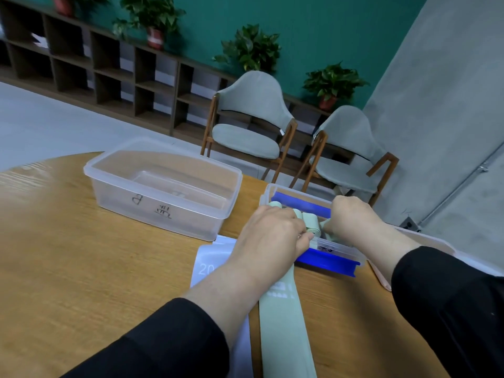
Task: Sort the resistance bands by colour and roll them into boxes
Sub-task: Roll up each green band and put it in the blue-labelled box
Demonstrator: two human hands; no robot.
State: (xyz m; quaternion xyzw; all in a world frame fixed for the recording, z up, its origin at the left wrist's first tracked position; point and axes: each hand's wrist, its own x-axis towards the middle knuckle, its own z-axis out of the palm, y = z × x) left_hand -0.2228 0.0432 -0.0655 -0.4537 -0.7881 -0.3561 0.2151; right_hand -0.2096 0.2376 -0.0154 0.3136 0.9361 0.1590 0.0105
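A small clear box with blue clip handles (331, 261) stands on the wooden table (81, 268) and holds several rolled pale green bands (311, 222). My left hand (272, 236) and my right hand (354, 219) both reach over this box, fingers curled on a green roll at its near side. A long flat green band (283, 323) runs from under my left hand toward me. A pale blue band (212, 257) lies flat beside it, partly under my left forearm. A pink band (381, 279) shows by my right wrist.
A larger clear box (163, 186) with black handwriting on its side stands at the left, with nothing in it. Two grey chairs (251, 126) and a low shelf with potted plants stand beyond the table's far edge.
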